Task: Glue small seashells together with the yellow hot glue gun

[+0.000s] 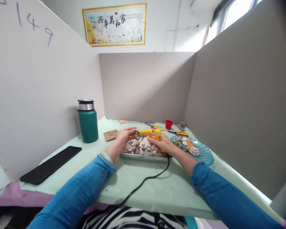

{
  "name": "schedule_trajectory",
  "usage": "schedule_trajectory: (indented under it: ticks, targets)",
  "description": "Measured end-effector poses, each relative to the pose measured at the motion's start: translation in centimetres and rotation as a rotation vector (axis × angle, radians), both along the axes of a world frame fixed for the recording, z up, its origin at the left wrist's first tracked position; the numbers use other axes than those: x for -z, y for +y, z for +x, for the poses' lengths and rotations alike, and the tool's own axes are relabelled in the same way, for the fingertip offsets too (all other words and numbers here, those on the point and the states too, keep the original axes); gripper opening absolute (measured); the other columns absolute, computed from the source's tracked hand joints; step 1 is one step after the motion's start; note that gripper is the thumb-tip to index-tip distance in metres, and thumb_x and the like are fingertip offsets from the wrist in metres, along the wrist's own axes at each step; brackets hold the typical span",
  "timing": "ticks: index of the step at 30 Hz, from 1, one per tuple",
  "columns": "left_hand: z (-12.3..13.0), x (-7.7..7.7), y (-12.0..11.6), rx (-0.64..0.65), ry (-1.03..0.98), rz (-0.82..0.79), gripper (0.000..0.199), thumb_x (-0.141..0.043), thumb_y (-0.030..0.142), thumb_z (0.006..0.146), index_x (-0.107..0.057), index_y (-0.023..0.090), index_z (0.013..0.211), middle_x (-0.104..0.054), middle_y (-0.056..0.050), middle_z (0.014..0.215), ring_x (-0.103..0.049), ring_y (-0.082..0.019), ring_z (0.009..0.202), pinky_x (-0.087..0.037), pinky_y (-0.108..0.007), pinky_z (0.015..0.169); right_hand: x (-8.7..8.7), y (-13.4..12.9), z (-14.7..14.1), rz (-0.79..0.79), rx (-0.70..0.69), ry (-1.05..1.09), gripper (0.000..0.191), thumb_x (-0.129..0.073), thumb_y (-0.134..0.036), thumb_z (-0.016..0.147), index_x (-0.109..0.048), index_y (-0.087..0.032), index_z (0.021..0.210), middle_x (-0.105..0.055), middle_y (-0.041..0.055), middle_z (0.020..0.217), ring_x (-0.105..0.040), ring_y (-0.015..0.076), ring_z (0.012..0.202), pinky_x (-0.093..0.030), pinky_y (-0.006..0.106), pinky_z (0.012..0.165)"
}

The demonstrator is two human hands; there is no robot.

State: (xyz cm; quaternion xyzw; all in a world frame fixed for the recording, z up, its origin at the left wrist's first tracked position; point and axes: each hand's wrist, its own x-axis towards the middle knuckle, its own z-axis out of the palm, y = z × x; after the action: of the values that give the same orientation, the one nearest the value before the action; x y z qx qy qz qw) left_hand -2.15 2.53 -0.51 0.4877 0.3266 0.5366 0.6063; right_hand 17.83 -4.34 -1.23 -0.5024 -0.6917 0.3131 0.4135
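My right hand (163, 143) is wrapped round the handle of a yellow hot glue gun (147, 132), whose nozzle points left. A small orange light glows near its grip, and a black cord (147, 180) runs from it down to the table's front edge. Facing the nozzle, my left hand (125, 136) pinches a small pale shell (136, 130) between its fingertips. Shell and nozzle tip are very close; whether they touch I cannot tell. Both hands are above a metal tray (143, 157) of mixed seashells, partly hidden by them.
Right of the tray lies a blue scalloped plate (206, 154) with shells. Behind are two pairs of scissors (181, 133) (159, 128) and a red cup (169, 124). Leftward are a brown card (111, 135), a green bottle (88, 125) and a black flat object (51, 164). Grey partitions (147, 86) enclose the table.
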Motion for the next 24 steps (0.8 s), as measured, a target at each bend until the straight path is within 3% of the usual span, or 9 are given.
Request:
schedule_trajectory:
  ticks: [16,24]
  targets:
    - [-0.04,-0.14,-0.11,0.052,-0.022,-0.022,0.017,-0.069,0.012,0.069,-0.071,0.009,0.086,-0.068,-0.009,0.077,-0.062,-0.013,0.064,-0.053,-0.029,0.070,-0.21,-0.14,-0.07,0.009,-0.024,0.026,0.036,-0.059,-0.049,0.079,-0.056,-0.017,0.063,-0.041,-0.0056,0.035,-0.038,0.0077,0.032,-0.032,0.021,0.037]
    - [-0.01,-0.33,-0.29,0.010,-0.071,-0.021,0.017,-0.071,0.012,0.068,-0.070,0.010,0.084,-0.069,-0.012,0.088,-0.064,-0.016,0.074,-0.052,-0.031,0.073,0.00,-0.07,0.17,0.020,-0.076,-0.013,0.038,-0.058,-0.050,0.079,-0.058,-0.016,0.063,-0.043,-0.0048,0.035,-0.037,0.0078,0.034,-0.032,0.021,0.040]
